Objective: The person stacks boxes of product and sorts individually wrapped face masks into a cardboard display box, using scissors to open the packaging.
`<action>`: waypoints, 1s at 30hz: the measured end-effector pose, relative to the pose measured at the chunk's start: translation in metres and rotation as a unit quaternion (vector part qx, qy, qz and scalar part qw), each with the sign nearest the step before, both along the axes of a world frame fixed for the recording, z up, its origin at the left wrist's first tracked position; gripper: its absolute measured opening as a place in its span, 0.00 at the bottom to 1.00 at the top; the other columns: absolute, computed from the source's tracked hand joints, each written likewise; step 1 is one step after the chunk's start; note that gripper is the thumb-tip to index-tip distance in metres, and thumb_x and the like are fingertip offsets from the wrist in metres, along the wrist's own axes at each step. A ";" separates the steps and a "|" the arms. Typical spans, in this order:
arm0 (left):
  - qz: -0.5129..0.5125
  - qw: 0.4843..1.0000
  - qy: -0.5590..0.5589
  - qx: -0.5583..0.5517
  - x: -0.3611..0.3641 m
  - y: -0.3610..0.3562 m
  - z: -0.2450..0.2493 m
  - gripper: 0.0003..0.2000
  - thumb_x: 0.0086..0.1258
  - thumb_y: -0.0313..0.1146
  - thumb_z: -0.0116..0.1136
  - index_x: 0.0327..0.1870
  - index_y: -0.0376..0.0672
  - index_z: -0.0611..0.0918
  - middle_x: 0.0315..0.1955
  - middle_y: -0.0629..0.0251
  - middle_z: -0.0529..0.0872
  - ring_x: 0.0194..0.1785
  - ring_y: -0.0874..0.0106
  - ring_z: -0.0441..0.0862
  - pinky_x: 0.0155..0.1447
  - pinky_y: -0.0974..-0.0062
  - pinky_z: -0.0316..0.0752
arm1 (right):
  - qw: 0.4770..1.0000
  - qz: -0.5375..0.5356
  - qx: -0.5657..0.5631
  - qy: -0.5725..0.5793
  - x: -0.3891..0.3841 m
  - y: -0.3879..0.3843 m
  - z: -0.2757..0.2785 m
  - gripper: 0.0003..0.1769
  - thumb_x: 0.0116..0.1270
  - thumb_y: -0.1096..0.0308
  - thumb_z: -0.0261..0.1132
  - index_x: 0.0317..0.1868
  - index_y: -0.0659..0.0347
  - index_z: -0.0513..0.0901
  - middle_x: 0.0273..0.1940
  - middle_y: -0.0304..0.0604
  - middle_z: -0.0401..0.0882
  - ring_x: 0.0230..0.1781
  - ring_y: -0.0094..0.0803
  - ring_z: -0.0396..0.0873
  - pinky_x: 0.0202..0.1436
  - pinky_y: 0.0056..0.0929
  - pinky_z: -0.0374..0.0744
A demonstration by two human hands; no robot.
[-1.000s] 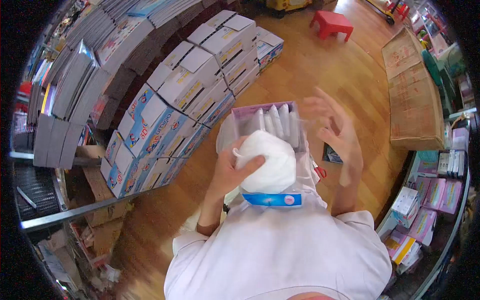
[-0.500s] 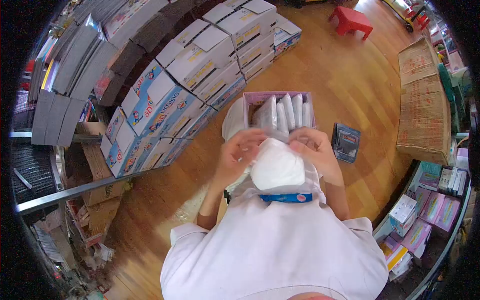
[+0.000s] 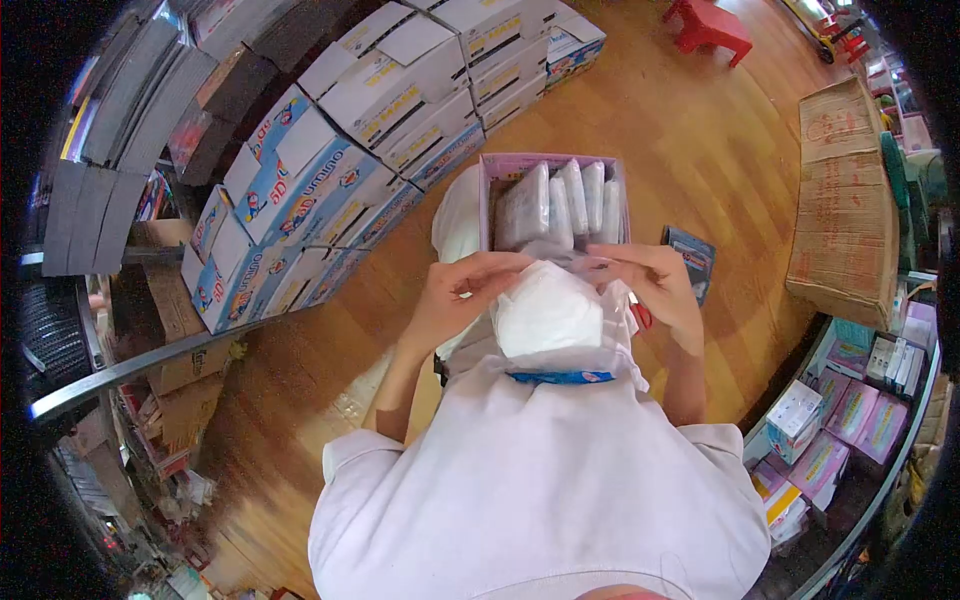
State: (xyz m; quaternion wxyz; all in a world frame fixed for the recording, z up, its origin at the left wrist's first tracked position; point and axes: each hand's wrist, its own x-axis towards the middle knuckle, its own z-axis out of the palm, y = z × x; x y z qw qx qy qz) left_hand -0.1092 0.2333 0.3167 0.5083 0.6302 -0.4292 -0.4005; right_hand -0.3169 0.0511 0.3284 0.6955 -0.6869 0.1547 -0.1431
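On my lap lies a stack of white face masks (image 3: 549,312) in a clear plastic bag. My left hand (image 3: 468,288) is at the bag's upper left edge, its thumb and fingertips pinched together on the plastic. Opposite it, my right hand (image 3: 650,283) pinches the bag's upper right edge, with its fingertips slightly blurred. A blue packet (image 3: 562,377) shows below the stack, against my shirt. Just beyond both hands stands an open pink box (image 3: 485,200) holding several clear-wrapped white packs (image 3: 524,208) upright.
Stacked white and blue cartons (image 3: 310,190) line the left side, beside a metal shelf rail (image 3: 150,375). A dark packet (image 3: 690,262) lies on the floor, partly behind my right hand. To the right are a brown carton (image 3: 842,200) and a bin of small boxes (image 3: 850,430). A red stool (image 3: 708,32) stands farther off.
My hands have moved a little farther apart at the top of the bag. My right hand now covers part of the dark packet. The camera view has shifted slightly.
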 end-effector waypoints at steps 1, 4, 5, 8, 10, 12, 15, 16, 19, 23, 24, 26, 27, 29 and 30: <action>-0.005 1.000 -0.010 -0.006 0.002 0.000 -0.001 0.10 0.68 0.24 0.59 0.49 0.38 0.85 0.42 0.62 0.89 0.42 0.77 0.86 0.45 0.81 0.80 | 1.000 0.014 -0.019 0.007 -0.002 -0.004 -0.001 0.14 0.71 0.77 0.57 0.54 0.68 0.82 0.48 0.50 0.86 0.44 0.30 0.84 0.49 0.25 0.80; -0.029 0.999 -0.015 -0.036 0.007 0.001 -0.005 0.12 0.68 0.22 0.58 0.50 0.39 0.85 0.43 0.65 0.89 0.42 0.77 0.86 0.44 0.82 0.79 | 0.995 0.056 -0.085 0.014 -0.006 -0.013 -0.002 0.16 0.67 0.79 0.58 0.54 0.65 0.83 0.50 0.48 0.85 0.47 0.32 0.85 0.52 0.25 0.80; -0.043 0.998 0.003 -0.052 0.009 0.002 -0.007 0.13 0.68 0.20 0.57 0.51 0.39 0.85 0.43 0.65 0.89 0.44 0.77 0.85 0.47 0.81 0.79 | 0.991 0.073 -0.112 0.010 -0.005 -0.014 0.004 0.16 0.66 0.79 0.58 0.53 0.65 0.84 0.50 0.48 0.85 0.49 0.34 0.85 0.53 0.26 0.79; -0.077 0.996 0.020 -0.040 0.017 0.004 -0.006 0.14 0.67 0.18 0.54 0.51 0.39 0.85 0.44 0.63 0.89 0.47 0.76 0.84 0.50 0.80 0.78 | 0.983 0.104 -0.149 -0.028 -0.008 -0.018 -0.002 0.17 0.64 0.80 0.58 0.53 0.65 0.84 0.51 0.50 0.84 0.52 0.40 0.84 0.57 0.28 0.79; -0.091 0.994 0.051 -0.035 0.020 0.006 -0.010 0.13 0.67 0.17 0.54 0.50 0.38 0.85 0.45 0.62 0.88 0.48 0.76 0.83 0.52 0.79 0.77 | 0.981 0.115 -0.149 -0.042 -0.009 -0.018 -0.003 0.19 0.61 0.83 0.57 0.51 0.65 0.85 0.52 0.52 0.83 0.54 0.43 0.82 0.58 0.29 0.78; -0.097 0.987 0.114 -0.055 0.021 0.007 -0.023 0.12 0.68 0.18 0.53 0.48 0.36 0.85 0.46 0.60 0.88 0.50 0.75 0.83 0.54 0.78 0.77 | 0.982 0.123 -0.138 -0.036 -0.010 -0.016 0.003 0.22 0.57 0.88 0.54 0.47 0.65 0.87 0.53 0.56 0.82 0.56 0.45 0.81 0.58 0.29 0.78; -0.093 0.988 0.116 -0.028 0.024 0.009 -0.028 0.10 0.70 0.18 0.50 0.44 0.35 0.84 0.46 0.60 0.87 0.47 0.76 0.82 0.52 0.79 0.76 | 0.980 0.142 -0.139 -0.025 -0.013 -0.015 0.010 0.22 0.55 0.89 0.54 0.45 0.64 0.88 0.53 0.56 0.82 0.57 0.45 0.81 0.58 0.29 0.78; -0.104 0.986 0.123 -0.036 0.025 0.008 -0.030 0.10 0.70 0.18 0.49 0.44 0.35 0.83 0.46 0.60 0.87 0.47 0.76 0.82 0.50 0.79 0.76 | 0.980 0.142 -0.140 -0.019 -0.014 -0.014 0.010 0.22 0.54 0.89 0.54 0.45 0.64 0.88 0.53 0.56 0.82 0.57 0.45 0.81 0.58 0.29 0.78; -0.134 0.980 0.145 -0.036 0.028 0.007 -0.041 0.08 0.71 0.21 0.48 0.42 0.36 0.81 0.47 0.60 0.87 0.45 0.78 0.80 0.47 0.79 0.75 | 0.979 0.141 -0.147 -0.001 -0.019 -0.013 0.010 0.23 0.53 0.90 0.54 0.42 0.63 0.89 0.54 0.55 0.82 0.56 0.44 0.81 0.58 0.28 0.78; -0.161 0.975 0.152 0.013 0.031 0.006 -0.047 0.07 0.73 0.31 0.49 0.42 0.38 0.78 0.53 0.57 0.84 0.49 0.77 0.80 0.48 0.79 0.74 | 0.975 0.138 -0.174 0.002 -0.022 -0.013 0.006 0.20 0.54 0.88 0.56 0.41 0.61 0.88 0.56 0.51 0.81 0.55 0.43 0.82 0.57 0.29 0.79; -0.168 0.974 0.148 0.023 0.032 0.006 -0.046 0.09 0.73 0.34 0.50 0.43 0.39 0.78 0.55 0.56 0.83 0.51 0.75 0.80 0.49 0.79 0.74 | 0.974 0.136 -0.180 -0.002 -0.023 -0.014 0.005 0.19 0.55 0.87 0.57 0.41 0.60 0.88 0.56 0.50 0.81 0.54 0.43 0.83 0.56 0.29 0.79; -0.098 0.969 0.224 -0.027 0.027 0.004 -0.040 0.12 0.74 0.39 0.49 0.44 0.39 0.77 0.56 0.54 0.82 0.54 0.72 0.80 0.51 0.77 0.75 | 0.978 0.136 -0.160 0.017 -0.029 -0.016 0.009 0.18 0.55 0.87 0.57 0.40 0.61 0.88 0.56 0.49 0.81 0.53 0.43 0.83 0.56 0.29 0.79; -0.063 0.962 0.261 -0.051 0.023 0.001 -0.036 0.14 0.75 0.42 0.49 0.45 0.40 0.77 0.56 0.53 0.81 0.55 0.70 0.81 0.52 0.76 0.76 | 0.979 0.135 -0.150 0.026 -0.031 -0.016 0.010 0.17 0.55 0.87 0.58 0.39 0.61 0.88 0.56 0.49 0.81 0.53 0.43 0.83 0.56 0.29 0.79; 0.008 0.915 0.383 -0.125 0.018 -0.010 -0.020 0.15 0.75 0.43 0.52 0.49 0.39 0.77 0.56 0.51 0.81 0.57 0.66 0.80 0.55 0.74 0.76 | 0.978 0.133 -0.158 0.022 -0.028 -0.013 0.012 0.17 0.54 0.88 0.58 0.37 0.62 0.87 0.56 0.48 0.82 0.53 0.43 0.83 0.55 0.29 0.80; 0.044 0.883 0.440 -0.160 0.014 -0.015 -0.014 0.16 0.75 0.43 0.53 0.51 0.39 0.77 0.56 0.50 0.81 0.58 0.65 0.80 0.56 0.73 0.76 | 0.978 0.133 -0.162 0.020 -0.027 -0.010 0.012 0.16 0.54 0.88 0.58 0.36 0.62 0.87 0.56 0.47 0.82 0.53 0.43 0.83 0.55 0.29 0.80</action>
